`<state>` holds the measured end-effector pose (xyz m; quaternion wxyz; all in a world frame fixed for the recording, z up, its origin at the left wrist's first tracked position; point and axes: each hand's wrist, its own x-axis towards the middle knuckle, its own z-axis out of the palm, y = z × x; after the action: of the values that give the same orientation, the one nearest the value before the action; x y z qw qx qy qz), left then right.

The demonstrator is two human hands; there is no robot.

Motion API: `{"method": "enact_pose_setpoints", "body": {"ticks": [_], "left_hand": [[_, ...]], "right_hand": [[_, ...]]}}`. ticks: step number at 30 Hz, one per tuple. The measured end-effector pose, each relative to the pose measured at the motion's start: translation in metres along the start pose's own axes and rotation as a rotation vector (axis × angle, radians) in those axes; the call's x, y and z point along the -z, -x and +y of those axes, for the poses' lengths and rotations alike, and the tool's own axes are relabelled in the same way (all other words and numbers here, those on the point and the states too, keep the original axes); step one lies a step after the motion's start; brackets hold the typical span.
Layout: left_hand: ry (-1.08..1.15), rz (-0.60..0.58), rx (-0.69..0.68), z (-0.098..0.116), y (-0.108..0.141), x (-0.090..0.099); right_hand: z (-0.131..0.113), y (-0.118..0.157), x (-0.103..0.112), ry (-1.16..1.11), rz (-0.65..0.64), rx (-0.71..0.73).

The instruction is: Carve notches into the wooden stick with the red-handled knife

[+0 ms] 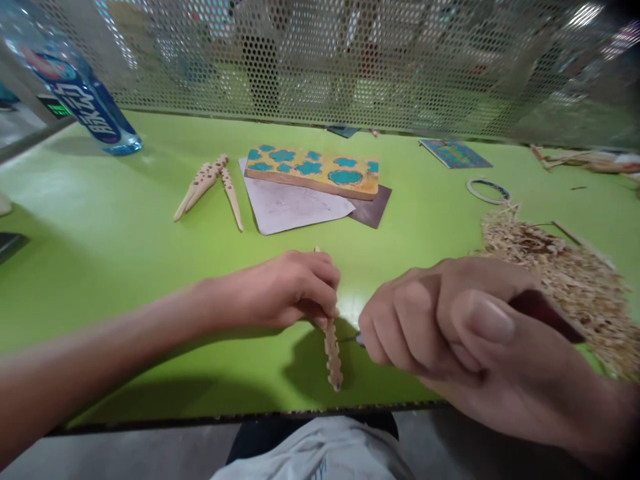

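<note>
Notched strip: the pale, wood-like piece [333,360] lies near the front edge of the surface [150,267], pointing toward the person, its scalloped end left uncovered, probably so that its edge can be reached.
Left hand: the left hand [313,287] pinches the strip between thumb and fingers partway along its length, palm down; the low wrist seems meant to steady so slender a piece.
Right hand: the right hand [435,320] is curled tight around a slim tool [359,339], a full-fist hold that likely favours firm control.
Tool tip: the thin point faces the strip's right side, roughly square to it; whether it touches I cannot tell.
Shavings: a heap of pale curls [575,280] sits at the right, partly behind the right hand, presumably so that the middle is free for handling.
Carved pieces: pale, pierced, tapering pieces [200,187] lie grouped at the left beyond the left forearm, apart from the shavings, perhaps for safety.
Painted block: the yellow block with blue patches [310,170] rests on a white sheet [295,210] and a dark sheet [376,208], maybe weighing them down.
Bottle: a clear blue-labelled bottle [95,100] stands at the far left, well apart from the tool, where a knock seems unlikely.
</note>
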<state>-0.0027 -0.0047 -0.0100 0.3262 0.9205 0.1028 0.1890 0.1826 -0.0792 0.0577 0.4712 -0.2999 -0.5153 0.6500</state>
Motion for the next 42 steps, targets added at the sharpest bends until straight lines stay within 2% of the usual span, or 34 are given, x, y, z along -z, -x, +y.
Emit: {"method": "enact_pose_setpoints", "body": {"ticks": [5,9,11,13,15,17,19,24,29,33,35,37,40,42], "left_hand": [[-0.003,-0.004,-0.003,-0.001,0.0,0.0],[0.001,0.014,-0.006,-0.002,0.001,-0.002],[0.004,0.025,-0.008,-0.003,0.001,-0.003],[0.013,0.037,-0.003,-0.003,0.001,-0.003],[0.027,0.042,0.001,-0.002,0.001,-0.003],[0.035,0.039,0.01,-0.002,0.001,-0.003],[0.032,0.032,0.017,-0.002,0.0,-0.004],[0.025,0.031,0.034,0.0,0.0,-0.003],[0.024,0.031,0.043,0.003,0.001,-0.001],[-0.003,0.003,0.061,0.003,0.002,0.0],[-0.001,0.01,0.055,0.002,0.002,0.0],[-0.016,0.021,0.047,0.003,0.003,0.0],[-0.16,0.017,0.089,0.011,0.006,-0.002],[-0.326,0.008,0.19,0.022,0.008,-0.006]], "right_hand": [[0.005,0.004,-0.002,0.069,0.021,0.038],[0.018,0.016,-0.01,0.069,0.083,0.314],[0.019,0.017,-0.012,0.064,0.055,0.365],[0.015,0.014,-0.01,0.071,-0.021,0.295],[0.008,0.01,-0.005,0.086,-0.084,0.158],[0.005,0.006,0.001,0.087,-0.083,0.054],[0.007,0.004,0.007,0.048,-0.07,0.028],[0.026,0.006,0.022,-0.115,-0.112,0.164],[0.036,0.007,0.025,-0.167,-0.16,0.186],[0.017,0.007,0.021,-0.111,-0.164,0.175],[0.003,0.01,0.022,-0.015,-0.133,0.17],[-0.009,0.013,0.024,0.037,-0.096,0.268],[-0.013,0.01,0.027,0.052,0.014,0.272],[-0.008,0.004,0.028,0.031,0.027,0.261]]}}
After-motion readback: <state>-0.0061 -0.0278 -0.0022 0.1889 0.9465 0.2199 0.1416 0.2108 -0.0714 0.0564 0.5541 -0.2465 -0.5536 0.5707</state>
